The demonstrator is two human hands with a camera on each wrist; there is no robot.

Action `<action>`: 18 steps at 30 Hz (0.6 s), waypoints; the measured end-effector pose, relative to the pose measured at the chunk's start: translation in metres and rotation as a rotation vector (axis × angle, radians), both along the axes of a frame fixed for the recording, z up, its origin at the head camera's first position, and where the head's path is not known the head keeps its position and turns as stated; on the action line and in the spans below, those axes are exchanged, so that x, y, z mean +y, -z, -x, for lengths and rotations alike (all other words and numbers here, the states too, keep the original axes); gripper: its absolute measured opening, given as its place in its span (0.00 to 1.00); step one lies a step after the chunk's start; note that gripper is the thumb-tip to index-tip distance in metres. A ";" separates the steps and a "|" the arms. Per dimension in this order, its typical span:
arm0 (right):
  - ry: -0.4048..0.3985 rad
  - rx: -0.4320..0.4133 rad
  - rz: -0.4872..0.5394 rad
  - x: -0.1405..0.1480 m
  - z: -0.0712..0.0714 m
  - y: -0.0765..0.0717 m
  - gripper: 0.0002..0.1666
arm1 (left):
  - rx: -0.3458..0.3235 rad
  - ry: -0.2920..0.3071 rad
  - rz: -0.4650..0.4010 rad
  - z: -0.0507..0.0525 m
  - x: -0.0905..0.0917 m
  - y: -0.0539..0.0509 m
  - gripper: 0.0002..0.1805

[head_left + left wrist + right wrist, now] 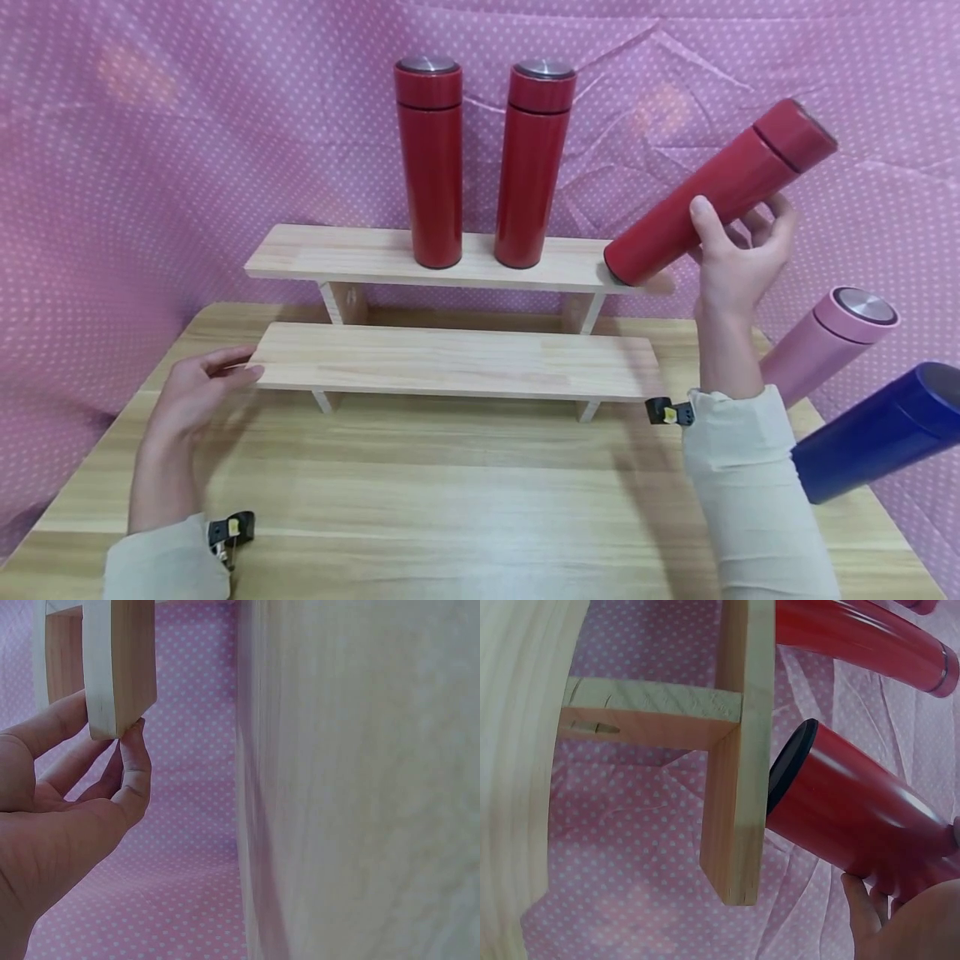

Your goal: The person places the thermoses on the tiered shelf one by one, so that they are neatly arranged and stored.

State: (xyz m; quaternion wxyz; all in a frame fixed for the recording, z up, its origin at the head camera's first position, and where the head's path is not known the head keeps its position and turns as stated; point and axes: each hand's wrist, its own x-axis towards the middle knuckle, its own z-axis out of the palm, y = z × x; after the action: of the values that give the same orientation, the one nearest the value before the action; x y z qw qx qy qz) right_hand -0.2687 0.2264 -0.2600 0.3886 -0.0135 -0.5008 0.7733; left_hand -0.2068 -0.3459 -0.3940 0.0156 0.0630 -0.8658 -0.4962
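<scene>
My right hand [746, 258] grips a red thermos bottle [720, 192], tilted with its lid up to the right. Its black-rimmed base [793, 761] is at the right end of the upper wooden shelf [330, 250]; the right wrist view shows it against or very near the board. On that shelf, two more red bottles, the left one [435, 167] and the right one [534, 167], stand upright with steel-topped lids. My left hand [197, 390] pinches the left end of the lower wooden shelf [450, 362] between thumb and fingers, as the left wrist view also shows.
Right of my right forearm, a pink bottle [825, 342] and a blue bottle [885, 429] stand on the wood-grain table [420, 492]. Short legs [588, 410] hold up the shelves. A pink dotted cloth [225, 125] hangs behind and beside the table.
</scene>
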 end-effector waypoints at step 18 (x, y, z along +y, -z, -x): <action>0.038 0.008 -0.208 -0.010 0.023 -0.004 0.39 | -0.037 0.007 0.023 -0.001 -0.001 -0.002 0.35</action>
State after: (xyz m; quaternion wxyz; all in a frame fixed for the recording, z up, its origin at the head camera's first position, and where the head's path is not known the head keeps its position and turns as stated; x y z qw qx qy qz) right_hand -0.2915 0.2169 -0.2559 0.4044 0.0202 -0.5764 0.7098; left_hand -0.2060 -0.3469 -0.3924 -0.0014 0.0690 -0.8717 -0.4851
